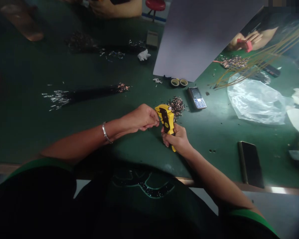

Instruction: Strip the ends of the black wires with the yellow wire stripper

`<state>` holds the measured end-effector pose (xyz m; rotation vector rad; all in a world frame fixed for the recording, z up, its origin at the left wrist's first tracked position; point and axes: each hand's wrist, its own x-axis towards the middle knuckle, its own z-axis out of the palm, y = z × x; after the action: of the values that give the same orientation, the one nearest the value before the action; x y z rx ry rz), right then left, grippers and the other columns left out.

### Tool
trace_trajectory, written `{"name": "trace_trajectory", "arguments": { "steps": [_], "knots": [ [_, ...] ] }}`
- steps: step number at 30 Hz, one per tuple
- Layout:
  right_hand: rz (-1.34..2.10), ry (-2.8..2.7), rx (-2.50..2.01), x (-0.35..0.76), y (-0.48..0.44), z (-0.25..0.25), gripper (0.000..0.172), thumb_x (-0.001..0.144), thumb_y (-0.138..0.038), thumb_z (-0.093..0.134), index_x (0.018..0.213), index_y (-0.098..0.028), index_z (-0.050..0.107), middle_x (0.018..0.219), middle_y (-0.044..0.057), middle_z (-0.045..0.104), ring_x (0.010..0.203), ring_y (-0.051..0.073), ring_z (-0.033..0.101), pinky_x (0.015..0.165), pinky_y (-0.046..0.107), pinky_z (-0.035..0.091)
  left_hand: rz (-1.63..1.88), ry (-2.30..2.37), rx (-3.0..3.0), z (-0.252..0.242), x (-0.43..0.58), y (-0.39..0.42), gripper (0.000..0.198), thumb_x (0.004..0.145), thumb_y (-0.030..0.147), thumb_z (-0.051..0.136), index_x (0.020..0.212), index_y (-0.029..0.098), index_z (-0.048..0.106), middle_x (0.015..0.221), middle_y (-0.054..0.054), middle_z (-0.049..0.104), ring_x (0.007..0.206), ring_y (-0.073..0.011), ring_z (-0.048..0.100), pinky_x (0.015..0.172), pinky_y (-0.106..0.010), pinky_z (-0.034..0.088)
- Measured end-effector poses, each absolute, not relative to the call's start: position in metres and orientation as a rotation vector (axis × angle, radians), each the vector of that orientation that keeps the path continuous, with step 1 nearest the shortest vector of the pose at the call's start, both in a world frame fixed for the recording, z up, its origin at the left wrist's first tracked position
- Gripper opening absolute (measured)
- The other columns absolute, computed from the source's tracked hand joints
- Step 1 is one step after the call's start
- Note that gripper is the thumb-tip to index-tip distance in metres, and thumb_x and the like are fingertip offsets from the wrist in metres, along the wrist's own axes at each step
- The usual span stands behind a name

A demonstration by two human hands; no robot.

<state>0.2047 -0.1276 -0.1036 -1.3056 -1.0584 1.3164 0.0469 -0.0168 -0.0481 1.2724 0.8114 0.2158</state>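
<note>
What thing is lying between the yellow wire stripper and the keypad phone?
In the head view, a heap of small wire offcuts lies between the yellow wire stripper and the keypad phone.

1 yel. tool [166, 119], 2 mob. phones [197, 98], 2 sm. rolls [179, 82], 1 red stool [155, 4].

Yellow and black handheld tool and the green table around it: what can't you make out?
Head view: grip of the yellow and black handheld tool, mostly covered by the right hand.
Head view: whatever the left hand may pinch, hidden by its curled fingers.
Head view: key labels on the grey keypad phone, too small.
Head view: a co-worker's forearm, cut off by the top edge.
</note>
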Motion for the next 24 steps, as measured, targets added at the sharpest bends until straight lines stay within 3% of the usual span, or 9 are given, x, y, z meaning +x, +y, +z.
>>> {"name": "trace_trajectory", "arguments": {
  "steps": [11, 16, 24],
  "knots": [
    [1.324, -1.064, -1.292, 0.211, -0.125, -0.108, 0.013, 0.07, -0.02, 0.062, 0.081, -0.018, 0.055, 0.045, -0.006, 0.054, 0.033, 0.011, 0.047, 0.037, 0.023, 0.039, 0.281, 0.848, 1.306, -0.058, 0.053, -0.013, 0.012, 0.071, 0.002, 0.064, 0.063, 0.011, 0.062, 0.051, 0.0, 0.054, 0.04, -0.0028, 0.037, 0.043, -0.021, 0.018],
    [1.378, -1.046, -1.249, 0.216, -0.124, -0.111, 0.011, 0.071, -0.018, 0.062, 0.081, -0.018, 0.057, 0.046, -0.006, 0.054, 0.034, 0.011, 0.047, 0.036, 0.024, 0.04, 0.286, 0.864, 1.342, -0.053, 0.055, -0.014, 0.014, 0.072, 0.001, 0.064, 0.062, 0.01, 0.061, 0.043, 0.004, 0.043, 0.038, -0.0012, 0.032, 0.045, -0.021, 0.017],
    [1.39, -1.008, -1.263, 0.217, -0.122, -0.114, 0.014, 0.069, -0.021, 0.065, 0.081, -0.018, 0.058, 0.048, -0.006, 0.054, 0.034, 0.012, 0.048, 0.036, 0.026, 0.041, 0.318, 0.876, 1.37, -0.059, 0.059, -0.017, 0.008, 0.073, 0.002, 0.063, 0.066, 0.008, 0.063, 0.049, 0.003, 0.047, 0.042, -0.0022, 0.037, 0.047, -0.021, 0.023]
  ]
}}
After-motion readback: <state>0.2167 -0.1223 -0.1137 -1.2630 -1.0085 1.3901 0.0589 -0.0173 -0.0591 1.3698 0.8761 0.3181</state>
